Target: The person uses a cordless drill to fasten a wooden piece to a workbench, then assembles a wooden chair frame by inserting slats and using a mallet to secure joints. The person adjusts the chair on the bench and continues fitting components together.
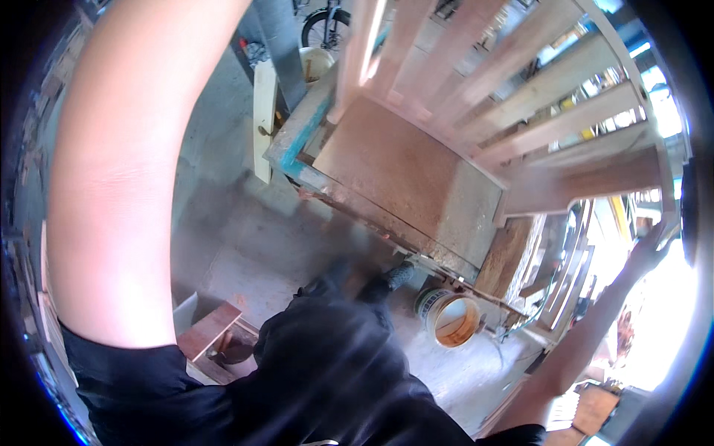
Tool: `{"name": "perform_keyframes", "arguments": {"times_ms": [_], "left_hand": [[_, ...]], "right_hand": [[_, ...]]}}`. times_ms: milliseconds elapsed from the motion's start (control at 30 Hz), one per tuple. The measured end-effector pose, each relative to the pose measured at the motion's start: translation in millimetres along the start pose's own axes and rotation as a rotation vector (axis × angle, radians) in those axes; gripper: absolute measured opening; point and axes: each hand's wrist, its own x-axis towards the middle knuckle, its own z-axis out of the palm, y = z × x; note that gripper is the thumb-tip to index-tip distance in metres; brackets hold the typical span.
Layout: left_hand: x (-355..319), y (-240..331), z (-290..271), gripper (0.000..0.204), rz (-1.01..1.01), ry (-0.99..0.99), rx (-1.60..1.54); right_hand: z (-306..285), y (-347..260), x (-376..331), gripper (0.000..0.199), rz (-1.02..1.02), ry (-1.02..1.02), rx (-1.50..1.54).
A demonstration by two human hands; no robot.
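A large pale slatted wooden frame (550, 93) stands tilted over a workbench (409, 171), its slats fanning toward the upper right. My right arm reaches out to the right. At its end my right hand (651, 251) is closed on the lower right corner of the frame; glare and blur hide part of the fingers. My left arm is raised across the left side and runs out past the top edge, so my left hand cannot be seen. Beneath the frame, the bench top carries a flat brown board with worn edges.
An open bucket (455, 321) with a stained rim stands on the floor below the bench. A small wooden box-like piece (212, 331) lies near my legs. Past the bench's left corner are a grey post (279, 48), an upright pale board (263, 119) and a white bucket (318, 63).
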Motion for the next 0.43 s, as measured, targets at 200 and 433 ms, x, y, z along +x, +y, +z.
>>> {"name": "perform_keyframes", "arguments": {"times_ms": [200,433], "left_hand": [[-2.1,-15.8,-18.9,0.033,-0.074,-0.277,-0.196],[-11.3,-15.5,-10.9,0.033,-0.183,-0.114,-0.128]], "right_hand": [[-45.1,-331.1,-215.8,0.026,0.285,-0.765,0.798],[-35.0,-644.6,-222.2,0.031,0.508,-1.286,1.180]]}}
